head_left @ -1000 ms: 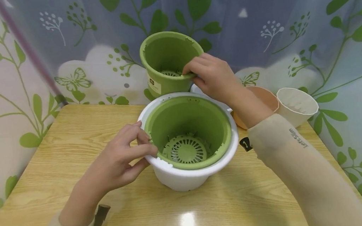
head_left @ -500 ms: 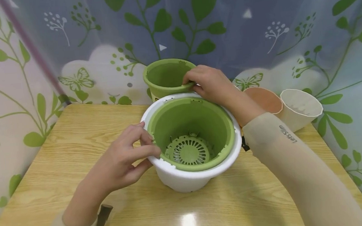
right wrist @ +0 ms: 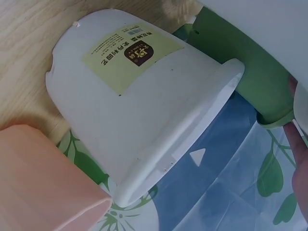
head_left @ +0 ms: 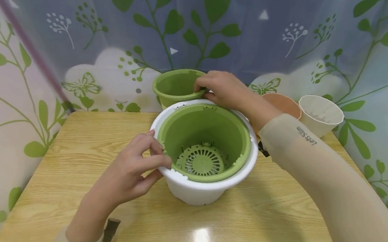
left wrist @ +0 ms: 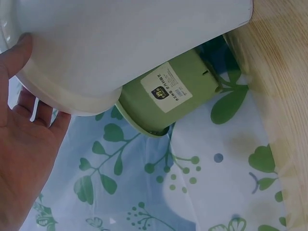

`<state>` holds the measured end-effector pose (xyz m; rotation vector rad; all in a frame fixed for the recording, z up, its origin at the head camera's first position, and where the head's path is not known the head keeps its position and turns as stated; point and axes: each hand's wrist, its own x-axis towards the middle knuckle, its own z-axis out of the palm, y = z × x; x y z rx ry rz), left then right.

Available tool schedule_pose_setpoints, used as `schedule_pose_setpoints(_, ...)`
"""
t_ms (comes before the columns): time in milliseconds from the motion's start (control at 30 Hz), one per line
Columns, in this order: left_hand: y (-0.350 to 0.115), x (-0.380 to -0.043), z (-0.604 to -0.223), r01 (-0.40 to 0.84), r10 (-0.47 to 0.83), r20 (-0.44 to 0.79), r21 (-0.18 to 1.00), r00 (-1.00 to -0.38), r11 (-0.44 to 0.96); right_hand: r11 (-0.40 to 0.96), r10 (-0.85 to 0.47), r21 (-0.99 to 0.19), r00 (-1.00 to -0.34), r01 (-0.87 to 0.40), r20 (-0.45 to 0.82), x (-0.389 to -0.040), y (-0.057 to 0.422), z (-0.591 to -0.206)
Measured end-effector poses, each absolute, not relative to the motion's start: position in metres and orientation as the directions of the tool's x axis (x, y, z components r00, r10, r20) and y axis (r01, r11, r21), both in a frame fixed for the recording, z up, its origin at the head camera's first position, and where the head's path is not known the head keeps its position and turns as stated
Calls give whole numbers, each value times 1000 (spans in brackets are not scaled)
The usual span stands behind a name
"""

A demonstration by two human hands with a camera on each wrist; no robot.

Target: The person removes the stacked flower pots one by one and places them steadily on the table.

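A white pot (head_left: 200, 195) with a green slotted inner pot (head_left: 197, 122) nested in it stands at the middle of the table. My left hand (head_left: 131, 169) holds its left rim, fingers over the edge and thumb against the outer wall in the left wrist view. Directly behind it is a second green pot (head_left: 168, 99), bearing a white label (left wrist: 166, 87) in the left wrist view. My right hand (head_left: 227, 90) pinches this pot's right rim, fingertips inside. The front pot hides its lower part in the head view.
To the right stand an orange pot (head_left: 283, 104) and a cream faceted pot (head_left: 320, 122). Another white pot (right wrist: 139, 106) with a yellowish label shows beside the green pot in the right wrist view. A leaf-printed curtain (head_left: 105, 36) borders the wooden table (head_left: 90, 144).
My right hand has lowered the second green pot behind the white one, so its label has gone from the head view. My left hand keeps its hold on the white rim.
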<state>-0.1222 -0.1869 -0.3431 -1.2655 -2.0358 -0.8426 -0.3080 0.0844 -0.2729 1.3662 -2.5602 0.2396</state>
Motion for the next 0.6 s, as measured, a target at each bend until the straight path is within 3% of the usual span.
schedule_pose_setpoints(600,-204,-113,-331,900,607,667,285,-432,329,556,-817,-30,-553,-830,160,-312,82,-278)
